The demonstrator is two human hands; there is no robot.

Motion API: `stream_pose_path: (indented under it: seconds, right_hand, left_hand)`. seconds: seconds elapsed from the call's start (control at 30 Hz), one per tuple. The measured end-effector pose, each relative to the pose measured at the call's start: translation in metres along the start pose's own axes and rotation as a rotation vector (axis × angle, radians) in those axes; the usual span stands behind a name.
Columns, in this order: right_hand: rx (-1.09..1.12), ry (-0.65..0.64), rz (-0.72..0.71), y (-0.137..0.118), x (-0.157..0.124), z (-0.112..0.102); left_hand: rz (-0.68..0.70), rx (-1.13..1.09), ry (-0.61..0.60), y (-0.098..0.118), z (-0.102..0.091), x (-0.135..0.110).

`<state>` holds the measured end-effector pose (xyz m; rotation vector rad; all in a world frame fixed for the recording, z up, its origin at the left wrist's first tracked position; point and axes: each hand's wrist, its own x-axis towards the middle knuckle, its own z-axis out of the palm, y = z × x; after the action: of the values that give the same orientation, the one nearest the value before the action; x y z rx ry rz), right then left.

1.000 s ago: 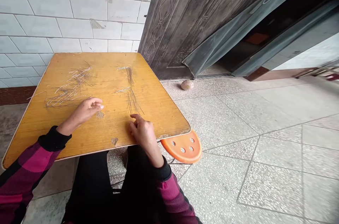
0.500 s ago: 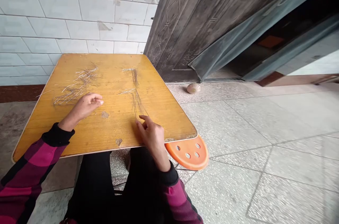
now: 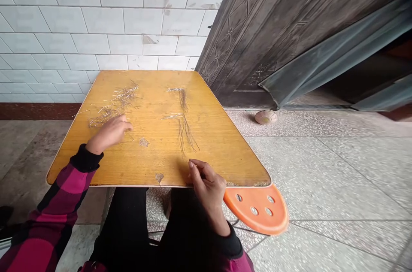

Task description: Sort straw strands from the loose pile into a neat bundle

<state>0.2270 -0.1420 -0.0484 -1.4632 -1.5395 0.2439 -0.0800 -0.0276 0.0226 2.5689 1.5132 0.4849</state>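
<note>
Strand bundle (image 3: 186,132) points lengthwise at the wall (image 3: 96,27); right hand (image 3: 209,186) pinched, left hand (image 3: 109,132) curled, each grip's contents unclear

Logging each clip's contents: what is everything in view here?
table: 1, yellow-brown, centre
loose strands: 1 pile, pale and dark, table's far left
bundles: 2, dark, table's middle
stool: 1, orange, below table's near right corner
ball: 1, pale, floor by door
door: 1, dark grey, right
wall: 1, white tiles, behind table
left hand: 1, on loose strands' near end
right hand: 1, fingers pinched, table's near edge
</note>
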Motion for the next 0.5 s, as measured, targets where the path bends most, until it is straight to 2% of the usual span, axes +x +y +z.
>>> stream_pose_path:
  seconds: [0.1,0.23,0.4,0.5]
  right_hand:
    - [-0.007,-0.004,0.011,0.000,-0.001,0.000]
    - [-0.016,-0.019,-0.022,-0.002,-0.001,0.001]
    - [0.003,-0.015,-0.032,-0.003,0.000,0.002]
    - [0.023,-0.004,-0.059,-0.002,0.000,0.003]
  left_hand:
    - [0.019,0.144,-0.024,0.007,0.014,0.002]
    - [0.025,0.231,0.035,0.005,0.015,0.005]
    - [0.168,0.146,0.288,0.012,0.005,0.006]
    - [0.301,0.090,0.449,0.022,0.004,0.006]
